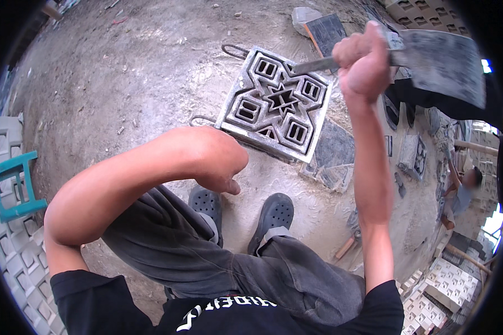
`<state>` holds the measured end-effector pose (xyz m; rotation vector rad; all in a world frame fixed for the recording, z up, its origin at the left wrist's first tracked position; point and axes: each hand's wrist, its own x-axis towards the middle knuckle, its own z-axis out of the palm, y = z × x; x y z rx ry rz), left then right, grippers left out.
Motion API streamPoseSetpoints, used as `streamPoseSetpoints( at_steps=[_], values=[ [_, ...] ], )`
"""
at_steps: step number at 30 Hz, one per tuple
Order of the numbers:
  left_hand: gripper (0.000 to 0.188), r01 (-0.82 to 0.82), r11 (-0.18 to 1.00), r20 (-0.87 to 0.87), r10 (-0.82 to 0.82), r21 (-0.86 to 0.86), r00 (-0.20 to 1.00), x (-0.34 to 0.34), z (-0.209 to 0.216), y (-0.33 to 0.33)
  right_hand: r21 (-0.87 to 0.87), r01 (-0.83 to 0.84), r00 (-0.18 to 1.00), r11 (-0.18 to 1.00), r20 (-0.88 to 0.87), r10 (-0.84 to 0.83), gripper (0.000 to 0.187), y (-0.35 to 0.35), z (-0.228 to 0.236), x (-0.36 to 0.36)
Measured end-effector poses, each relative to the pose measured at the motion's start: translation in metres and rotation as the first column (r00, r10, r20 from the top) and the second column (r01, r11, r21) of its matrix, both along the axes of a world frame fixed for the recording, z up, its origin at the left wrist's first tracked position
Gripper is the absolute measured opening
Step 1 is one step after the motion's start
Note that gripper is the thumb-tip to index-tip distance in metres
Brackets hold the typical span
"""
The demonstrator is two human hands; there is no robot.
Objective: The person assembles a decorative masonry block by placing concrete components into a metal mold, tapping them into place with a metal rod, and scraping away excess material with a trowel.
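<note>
My right hand (365, 67) is raised at the upper right, its fingers wrapped round a broad-bladed metal scraper (444, 64). The wide, grey-smeared blade sticks out to the right of my fist, and a narrow flat bar points left over the mould's far right corner. On the ground ahead lies a square metal block mould (254, 131) with a star-and-window pattern, turned at an angle, with two looped rod handles on its left side. My left hand (221, 162) hangs bent at the wrist by the mould's near left corner, fingers curled inward and partly hidden; nothing shows in it.
My dark clogs (273, 215) stand just before the mould. A dark, dusty slab (334, 148) lies against its right side. Another mould (412, 156) and a wooden-handled tool (346, 247) lie right. A green stool (19, 187) stands left beside stacked blocks; a person (458, 192) crouches far right.
</note>
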<state>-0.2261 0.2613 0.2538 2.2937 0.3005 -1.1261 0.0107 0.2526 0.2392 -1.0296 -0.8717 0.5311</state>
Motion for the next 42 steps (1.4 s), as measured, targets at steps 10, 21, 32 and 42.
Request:
streamPoseSetpoints(
  at_steps=[10,21,32,42],
  values=[
    [0.044,0.019,0.999,0.01,-0.018,-0.032,1.0,0.003,0.002,-0.002,0.04,-0.057,0.994,0.998,-0.093,0.061,0.056,0.01,-0.007,0.026],
    [0.045,0.044,0.998,0.004,-0.044,-0.036,0.999,0.008,0.003,-0.001,0.061,0.012,0.999,0.998,-0.05,-0.009,0.059,0.02,-0.032,0.034],
    [0.045,0.025,0.999,0.022,-0.024,-0.032,0.999,0.008,0.001,-0.001,0.125,-0.033,0.998,0.992,-0.046,0.039,0.06,0.019,-0.043,0.046],
    [0.045,0.039,0.999,0.014,-0.038,-0.031,0.999,0.008,0.004,-0.002,-0.015,0.109,0.987,0.994,-0.119,-0.11,0.056,0.006,-0.04,0.05]
  ],
)
